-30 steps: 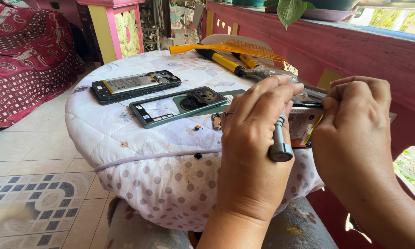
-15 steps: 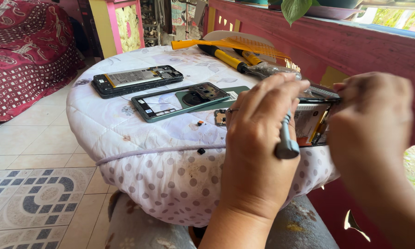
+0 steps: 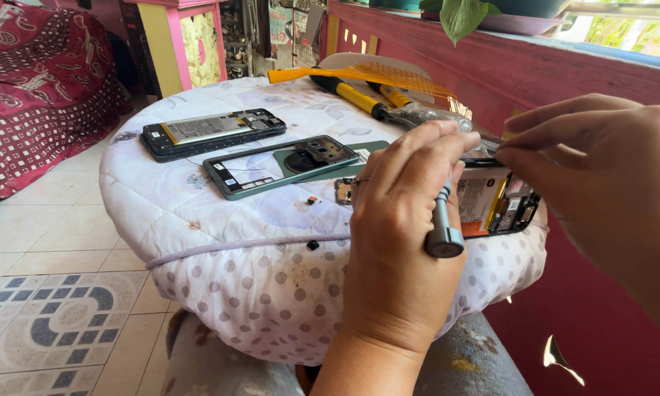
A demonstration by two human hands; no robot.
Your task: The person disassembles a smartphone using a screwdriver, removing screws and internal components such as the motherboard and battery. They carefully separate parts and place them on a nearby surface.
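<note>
Head view: left hand (image 3: 399,249) closed around a small grey screwdriver (image 3: 443,227), tip hidden; right hand (image 3: 601,176) pinches the opened phone (image 3: 495,202) at the padded table's (image 3: 220,249) right edge. Phone looks light, thin, fragile inside; best held by its frame edges.

Left hand (image 3: 399,242) curled, right hand (image 3: 609,165) raised, fingers (image 3: 542,139) pinched.

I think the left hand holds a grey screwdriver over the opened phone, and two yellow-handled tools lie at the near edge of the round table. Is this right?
Not quite. In the head view the yellow-handled tools lie at the far edge of the round table, not the near one. The left hand does hold the grey screwdriver over the opened phone.
</note>
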